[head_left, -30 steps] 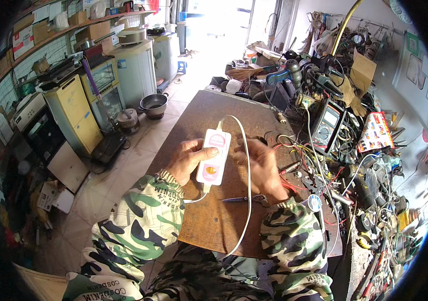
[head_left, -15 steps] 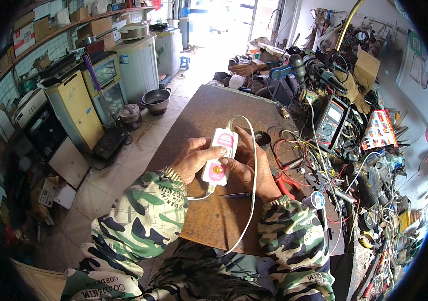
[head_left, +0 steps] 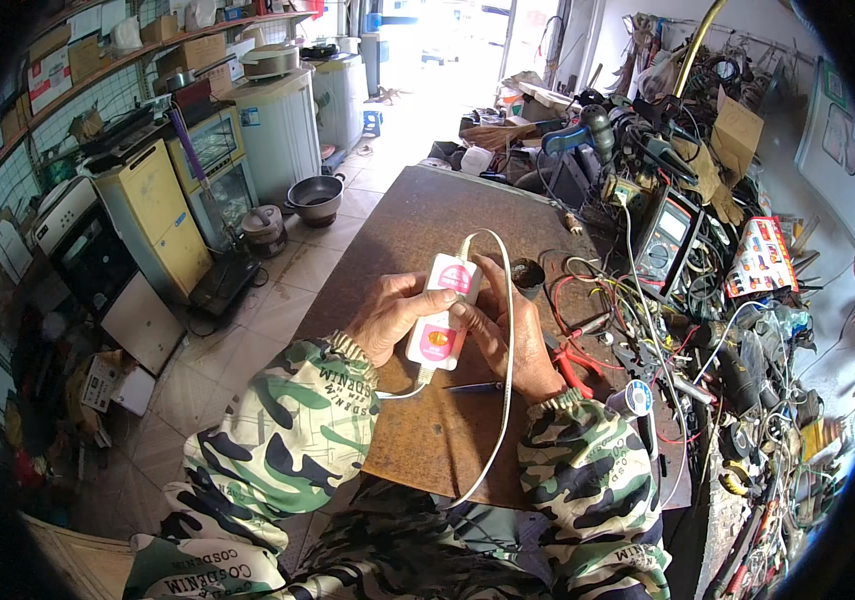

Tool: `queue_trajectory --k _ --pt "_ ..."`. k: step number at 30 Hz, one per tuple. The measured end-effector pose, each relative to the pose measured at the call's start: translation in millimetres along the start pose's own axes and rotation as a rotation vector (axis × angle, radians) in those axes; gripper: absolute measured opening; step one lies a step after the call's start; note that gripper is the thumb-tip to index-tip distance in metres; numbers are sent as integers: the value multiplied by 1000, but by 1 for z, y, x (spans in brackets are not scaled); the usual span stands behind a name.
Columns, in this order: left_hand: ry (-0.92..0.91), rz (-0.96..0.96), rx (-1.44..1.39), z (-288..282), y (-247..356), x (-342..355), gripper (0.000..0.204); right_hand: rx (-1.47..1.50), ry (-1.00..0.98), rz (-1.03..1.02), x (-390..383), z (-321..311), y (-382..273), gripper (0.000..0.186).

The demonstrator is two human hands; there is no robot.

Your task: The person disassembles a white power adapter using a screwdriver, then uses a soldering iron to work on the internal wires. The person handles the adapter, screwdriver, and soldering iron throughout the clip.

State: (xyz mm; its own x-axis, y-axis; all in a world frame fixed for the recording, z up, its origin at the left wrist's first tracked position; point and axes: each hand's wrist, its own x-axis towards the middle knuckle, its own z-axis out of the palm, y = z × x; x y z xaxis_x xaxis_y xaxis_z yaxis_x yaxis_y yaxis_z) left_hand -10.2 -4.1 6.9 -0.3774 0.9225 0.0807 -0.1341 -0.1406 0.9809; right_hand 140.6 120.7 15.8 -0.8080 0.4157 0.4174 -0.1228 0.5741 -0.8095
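Observation:
A white inline cord controller (head_left: 436,345) with pink labels is held upright above the brown table (head_left: 387,235). My left hand (head_left: 385,322) is closed on its left side, thumb across the middle of the front. From the right, my right hand (head_left: 519,350) grips it too, with the thumb on the front near the other thumb and the fingers mostly hidden behind. A white cord (head_left: 502,425) leaves its top end, loops over my right hand and hangs toward my lap. Another cord leaves the bottom end and passes under my left sleeve.
A thin dark tool (head_left: 477,387) lies under the hands. To the right are red-handled pliers (head_left: 577,370), a wire spool (head_left: 632,399), a dark cup (head_left: 526,275), a multimeter (head_left: 667,240) and heaped cables. Appliances and a metal pot (head_left: 315,200) stand on the left.
My right thumb has slid slightly up the controller's front, uncovering more of the lower pink label. Both hands keep their hold; the whole view has shifted slightly.

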Motion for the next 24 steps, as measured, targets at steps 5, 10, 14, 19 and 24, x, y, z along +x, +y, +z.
queue_trajectory --k 5,10,14,19,24 --pt "20 7 -24 0 6 -6 32 -34 2 10 2 1 -14 57" --pt "-6 12 -53 4 -4 4 34 -36 46 11 -4 -2 -4 56" --pt "23 8 -123 2 -4 2 35 266 75 -48 1 7 2 47" --pt "-4 32 -146 1 9 -4 34 594 -90 72 2 3 13 32" --pt "8 36 -145 0 -5 5 34 483 -112 173 -5 0 12 29"
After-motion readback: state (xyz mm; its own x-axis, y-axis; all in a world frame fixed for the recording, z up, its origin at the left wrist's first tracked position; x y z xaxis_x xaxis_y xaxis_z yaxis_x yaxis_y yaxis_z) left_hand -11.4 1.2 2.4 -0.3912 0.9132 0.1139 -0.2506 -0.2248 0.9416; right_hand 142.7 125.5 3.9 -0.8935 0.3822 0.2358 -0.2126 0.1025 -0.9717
